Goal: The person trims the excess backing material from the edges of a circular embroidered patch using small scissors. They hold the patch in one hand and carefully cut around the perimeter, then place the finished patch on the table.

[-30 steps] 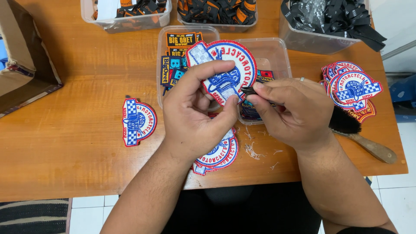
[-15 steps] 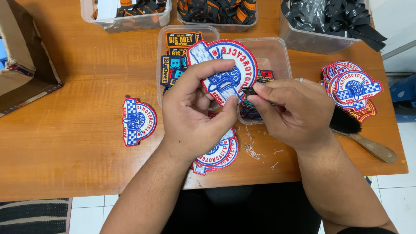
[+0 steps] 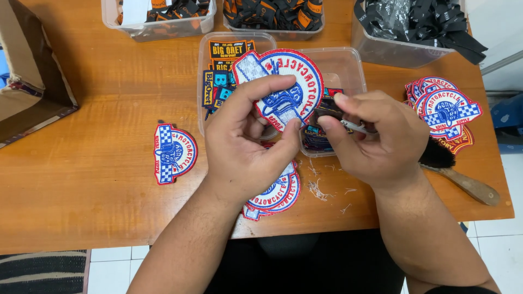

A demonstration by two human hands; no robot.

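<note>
My left hand holds up a round embroidered patch, white with a red border and blue stitching, pinched between thumb and fingers over the wooden table. My right hand grips a small metal cutting tool whose dark tip touches the patch's right edge. A few matching patches lie stacked under my left wrist. One more patch lies alone to the left.
A pile of similar patches sits at the right, above a wooden-handled brush. Clear plastic trays behind my hands hold small rectangular patches. Bins of black and orange straps line the far edge. Thread scraps lie near the front. A cardboard box stands at the left.
</note>
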